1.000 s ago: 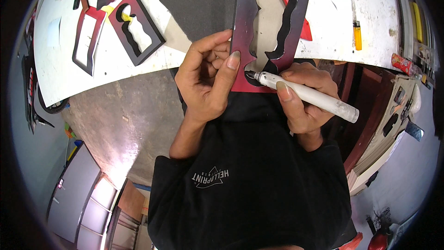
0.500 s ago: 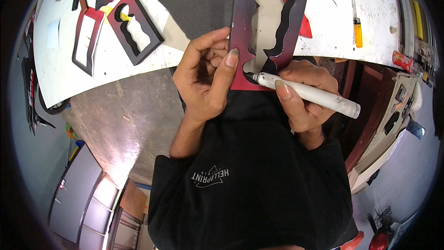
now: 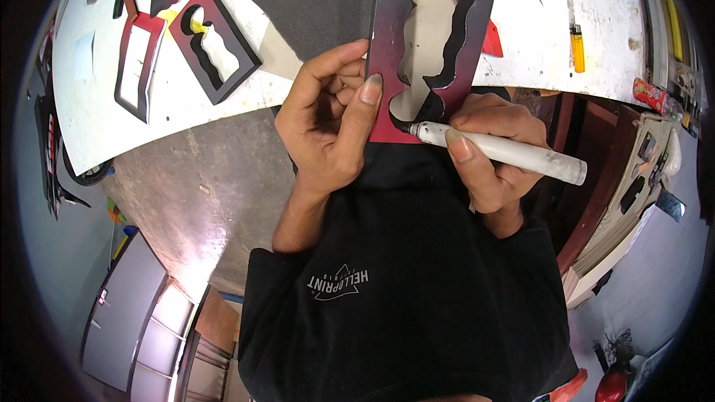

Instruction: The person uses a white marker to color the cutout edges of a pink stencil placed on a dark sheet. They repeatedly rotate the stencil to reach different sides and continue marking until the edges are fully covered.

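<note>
A thick rectangular panel, fading from dark grey to deep red, is tilted up in front of me. A wavy-edged opening is cut through it, with black inner walls. My left hand pinches the panel's left edge, thumb on its face and fingers curled behind. Between the thumb and fingers of my right hand is a white marker pen, its surface smudged. The marker's dark tip meets the rim of the cutout's rounded lower end, near the panel's red bottom edge.
On the white table lie a similar red-and-black panel, a red frame-shaped piece, a dark grey sheet and a yellow lighter. A red packet sits by the right edge, above a cabinet side.
The marker's tip has shifted slightly down and right along the rounded cutout's rim, my right hand moving with it. The panel and my left hand have shifted slightly left.
</note>
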`<act>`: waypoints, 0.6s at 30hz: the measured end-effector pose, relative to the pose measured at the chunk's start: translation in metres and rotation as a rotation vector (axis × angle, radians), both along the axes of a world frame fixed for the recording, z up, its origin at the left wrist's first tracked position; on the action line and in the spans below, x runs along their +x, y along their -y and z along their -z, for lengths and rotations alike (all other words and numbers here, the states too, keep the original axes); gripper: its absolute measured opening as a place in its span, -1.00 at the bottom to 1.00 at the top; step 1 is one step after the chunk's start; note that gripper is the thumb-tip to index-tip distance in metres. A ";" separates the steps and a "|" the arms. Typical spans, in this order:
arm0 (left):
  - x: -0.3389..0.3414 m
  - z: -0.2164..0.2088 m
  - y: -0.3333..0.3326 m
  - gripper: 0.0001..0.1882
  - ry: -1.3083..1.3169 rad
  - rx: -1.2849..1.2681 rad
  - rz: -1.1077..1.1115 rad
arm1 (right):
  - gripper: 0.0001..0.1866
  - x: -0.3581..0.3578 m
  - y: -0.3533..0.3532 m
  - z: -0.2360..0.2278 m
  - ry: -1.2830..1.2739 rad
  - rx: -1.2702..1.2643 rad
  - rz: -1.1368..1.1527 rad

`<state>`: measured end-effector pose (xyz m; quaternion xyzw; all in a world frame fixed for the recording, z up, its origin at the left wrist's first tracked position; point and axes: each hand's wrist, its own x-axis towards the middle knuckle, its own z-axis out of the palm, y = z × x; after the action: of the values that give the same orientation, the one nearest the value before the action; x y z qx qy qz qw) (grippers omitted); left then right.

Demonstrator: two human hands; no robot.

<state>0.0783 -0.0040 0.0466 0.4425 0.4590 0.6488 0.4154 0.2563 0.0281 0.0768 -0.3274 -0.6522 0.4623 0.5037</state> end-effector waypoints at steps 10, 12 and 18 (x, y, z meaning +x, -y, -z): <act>0.001 0.000 0.000 -0.64 -0.006 -0.009 -0.005 | -0.90 0.000 0.000 0.000 -0.019 0.003 0.005; 0.001 0.001 0.000 -0.64 -0.006 -0.006 -0.003 | -0.89 0.001 -0.001 0.001 -0.011 0.009 -0.006; 0.001 0.002 0.001 -0.63 -0.009 0.009 0.006 | -0.89 0.004 -0.001 0.002 -0.038 0.013 -0.009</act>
<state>0.0795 -0.0050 0.0447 0.4486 0.4565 0.6479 0.4131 0.2598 0.0290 0.0745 -0.3124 -0.6468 0.4666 0.5161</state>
